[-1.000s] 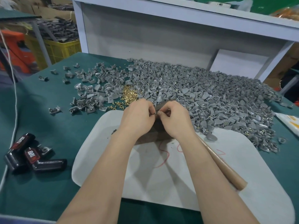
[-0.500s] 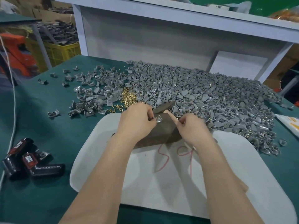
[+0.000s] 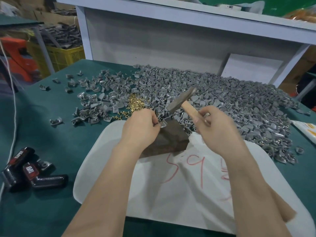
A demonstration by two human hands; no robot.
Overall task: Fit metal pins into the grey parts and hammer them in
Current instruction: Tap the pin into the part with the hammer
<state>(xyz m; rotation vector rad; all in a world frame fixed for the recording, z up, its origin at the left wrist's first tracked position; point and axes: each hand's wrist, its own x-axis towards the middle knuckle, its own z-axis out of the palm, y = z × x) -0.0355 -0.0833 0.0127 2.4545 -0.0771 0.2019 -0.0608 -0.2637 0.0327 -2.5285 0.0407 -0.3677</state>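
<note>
Hammer point(image 3: 180, 100) lifted by right hand point(image 3: 217, 129) (tilted) — left hand point(image 3: 141, 128) pinches grey part point(image 3: 162, 124).

hammer head point(image 3: 181, 101): motion-blurred.
hammer handle point(image 3: 189, 111): mid-length hidden behind right grip point(image 3: 215, 129).
grey part point(image 3: 162, 124): at 3 o'clock of left grip point(image 3: 142, 130), mostly covered; pin too small to tell.

Grey parts point(image 3: 213, 100), brass-gold pins point(image 3: 136, 105), teal table point(image 3: 51, 134), white board point(image 3: 171, 194) w/ red scrawl, yellow crate point(image 3: 63, 55).

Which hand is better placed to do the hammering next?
The right hand: it grips the hammer by its wooden handle, head raised over the dark block, while the left hand pinches the grey part on that block.
</note>
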